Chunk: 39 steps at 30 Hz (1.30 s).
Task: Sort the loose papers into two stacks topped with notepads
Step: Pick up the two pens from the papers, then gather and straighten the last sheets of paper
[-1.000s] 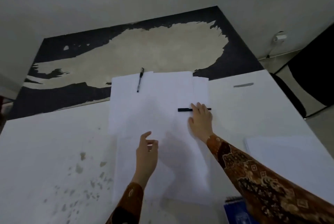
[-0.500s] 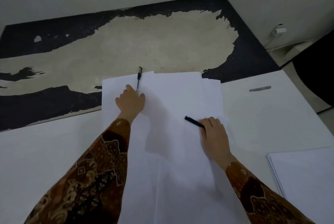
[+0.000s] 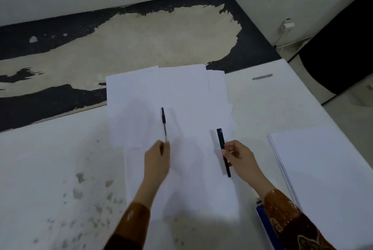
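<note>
Several loose white papers (image 3: 181,96) lie overlapping in the middle of the white table (image 3: 50,165). My left hand (image 3: 156,161) holds a thin black pen (image 3: 163,122) by its lower end, tip pointing away, above the papers. My right hand (image 3: 240,158) pinches a thicker black marker (image 3: 222,147) near its middle, also over the papers. A neat white paper stack (image 3: 323,169) lies to the right. A blue notepad (image 3: 266,227) peeks out at the lower right, partly hidden by my right sleeve.
A small grey strip (image 3: 262,77) lies on the table at the far right. Grey stains (image 3: 80,189) mark the table's near left. Beyond the table's far edge is a worn dark floor (image 3: 131,38); a black chair (image 3: 343,48) stands at the right.
My left hand picked up the thin pen from the papers' far edge and drew it toward me. My right hand lifted the marker and turned it lengthwise. The camera view shifted.
</note>
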Each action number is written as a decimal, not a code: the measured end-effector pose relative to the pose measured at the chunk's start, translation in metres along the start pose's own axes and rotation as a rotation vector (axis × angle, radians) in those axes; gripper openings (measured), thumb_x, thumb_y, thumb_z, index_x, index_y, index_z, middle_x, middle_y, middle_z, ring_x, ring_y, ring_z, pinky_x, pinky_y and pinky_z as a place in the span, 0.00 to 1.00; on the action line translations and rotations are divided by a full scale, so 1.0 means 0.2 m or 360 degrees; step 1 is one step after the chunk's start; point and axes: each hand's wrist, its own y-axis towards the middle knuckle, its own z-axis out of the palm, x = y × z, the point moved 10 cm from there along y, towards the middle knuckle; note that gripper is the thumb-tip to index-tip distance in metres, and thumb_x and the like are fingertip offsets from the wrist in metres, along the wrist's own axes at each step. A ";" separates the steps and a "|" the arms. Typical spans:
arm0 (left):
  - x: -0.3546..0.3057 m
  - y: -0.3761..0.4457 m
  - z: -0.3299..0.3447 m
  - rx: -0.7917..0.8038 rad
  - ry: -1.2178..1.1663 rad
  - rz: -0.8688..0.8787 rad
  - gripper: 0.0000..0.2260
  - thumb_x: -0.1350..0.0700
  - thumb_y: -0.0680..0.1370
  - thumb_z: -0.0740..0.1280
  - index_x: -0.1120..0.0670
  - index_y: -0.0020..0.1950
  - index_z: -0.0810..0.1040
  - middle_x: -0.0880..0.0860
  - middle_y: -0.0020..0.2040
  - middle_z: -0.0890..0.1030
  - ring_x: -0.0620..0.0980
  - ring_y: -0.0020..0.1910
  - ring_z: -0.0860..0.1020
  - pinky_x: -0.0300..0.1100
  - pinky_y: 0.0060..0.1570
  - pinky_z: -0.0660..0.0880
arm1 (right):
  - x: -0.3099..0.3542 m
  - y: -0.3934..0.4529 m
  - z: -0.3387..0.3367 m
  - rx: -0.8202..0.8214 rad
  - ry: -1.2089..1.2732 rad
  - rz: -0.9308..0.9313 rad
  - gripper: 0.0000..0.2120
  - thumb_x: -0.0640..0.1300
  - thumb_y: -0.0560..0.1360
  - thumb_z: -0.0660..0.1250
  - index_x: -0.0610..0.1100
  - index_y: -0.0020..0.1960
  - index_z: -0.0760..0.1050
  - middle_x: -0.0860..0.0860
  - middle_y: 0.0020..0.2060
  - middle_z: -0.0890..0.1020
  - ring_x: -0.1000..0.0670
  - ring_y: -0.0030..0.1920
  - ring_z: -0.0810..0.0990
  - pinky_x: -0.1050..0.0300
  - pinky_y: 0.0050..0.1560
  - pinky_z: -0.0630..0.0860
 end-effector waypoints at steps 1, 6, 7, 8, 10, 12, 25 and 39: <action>0.02 -0.16 0.05 0.0033 -0.0048 -0.0014 0.16 0.55 0.81 0.59 0.65 0.41 0.75 0.54 0.31 0.75 0.49 0.30 0.71 0.38 0.29 0.64 | -0.03 -0.08 -0.03 0.0001 0.0052 0.0023 0.05 0.41 0.76 0.68 0.43 0.51 0.76 0.46 0.44 0.80 0.44 0.44 0.79 0.54 0.42 0.80; 0.08 -0.80 0.25 0.0152 -0.0142 -0.0063 0.16 0.54 0.81 0.59 0.57 0.35 0.70 0.49 0.28 0.70 0.44 0.27 0.68 0.34 0.30 0.65 | -0.21 -0.39 -0.11 0.0000 0.0096 0.0099 0.04 0.38 0.74 0.69 0.44 0.47 0.76 0.46 0.41 0.79 0.47 0.42 0.79 0.60 0.35 0.81; 0.09 -0.90 0.29 0.0180 -0.0135 -0.0083 0.16 0.53 0.81 0.59 0.55 0.33 0.68 0.48 0.27 0.69 0.43 0.27 0.67 0.34 0.30 0.65 | -0.26 -0.45 -0.13 0.0004 0.0064 0.0112 0.04 0.38 0.74 0.70 0.44 0.46 0.77 0.46 0.41 0.80 0.48 0.42 0.79 0.60 0.35 0.81; 0.11 -0.98 0.32 0.0193 -0.0119 -0.0095 0.17 0.53 0.81 0.59 0.53 0.33 0.67 0.48 0.26 0.69 0.42 0.26 0.66 0.34 0.29 0.65 | -0.30 -0.50 -0.13 0.0019 -0.0002 0.0115 0.04 0.38 0.73 0.70 0.43 0.46 0.77 0.47 0.40 0.80 0.48 0.42 0.80 0.58 0.36 0.81; 0.13 -1.17 0.38 0.0195 -0.0092 -0.0124 0.17 0.52 0.81 0.60 0.51 0.32 0.66 0.50 0.26 0.69 0.42 0.26 0.66 0.35 0.28 0.63 | -0.39 -0.64 -0.14 0.0089 -0.0213 0.0086 0.04 0.39 0.72 0.71 0.44 0.45 0.77 0.49 0.38 0.80 0.49 0.41 0.79 0.51 0.41 0.81; 0.17 -1.29 0.43 0.0196 -0.0054 -0.0158 0.17 0.50 0.81 0.60 0.51 0.32 0.65 0.50 0.27 0.69 0.42 0.26 0.67 0.35 0.27 0.62 | -0.44 -0.73 -0.14 0.0124 -0.0386 0.0049 0.04 0.39 0.72 0.71 0.43 0.44 0.76 0.50 0.36 0.79 0.49 0.39 0.79 0.48 0.43 0.80; 0.07 -1.59 0.85 0.0208 0.0777 0.0178 0.12 0.48 0.72 0.68 0.46 0.33 0.67 0.49 0.26 0.75 0.45 0.24 0.75 0.37 0.26 0.55 | -0.42 -0.85 -0.10 0.0219 -0.1222 -0.0397 0.06 0.39 0.77 0.60 0.41 0.54 0.68 0.45 0.43 0.79 0.46 0.42 0.78 0.57 0.34 0.69; -0.06 -1.47 0.81 0.0216 0.0784 0.0249 0.12 0.45 0.80 0.55 0.51 0.46 0.71 0.51 0.46 0.81 0.52 0.45 0.79 0.44 0.49 0.68 | -0.29 -0.85 -0.13 0.0157 -0.1016 -0.0725 0.06 0.45 0.79 0.58 0.46 0.45 0.71 0.51 0.40 0.75 0.52 0.38 0.74 0.53 0.40 0.75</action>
